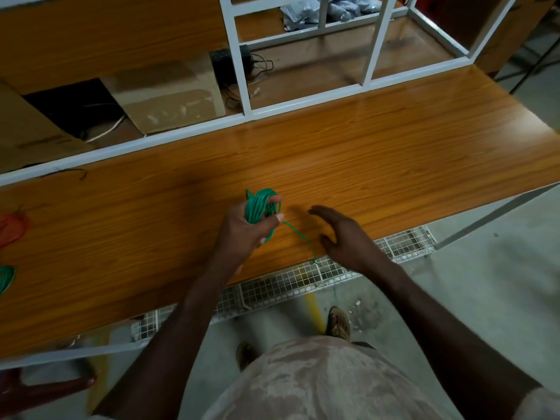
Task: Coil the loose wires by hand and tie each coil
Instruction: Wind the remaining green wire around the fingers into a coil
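Observation:
My left hand (245,228) grips a coil of green wire (257,207) above the wooden table (394,153), fingers curled round the loops. A loose green tail (298,234) runs from the coil down to the table's front edge and drops over it. My right hand (339,231) hovers just right of the coil with fingers relaxed, holding nothing; the tail passes beside it. At the far left edge lie a red wire bundle (12,225) and another green coil (6,277).
A white metal frame (242,86) stands along the table's back edge, with cardboard (169,95) and a black box with cables (230,65) behind it. A wire mesh tray (288,283) hangs under the front edge. A thin black wire (69,172) lies at back left.

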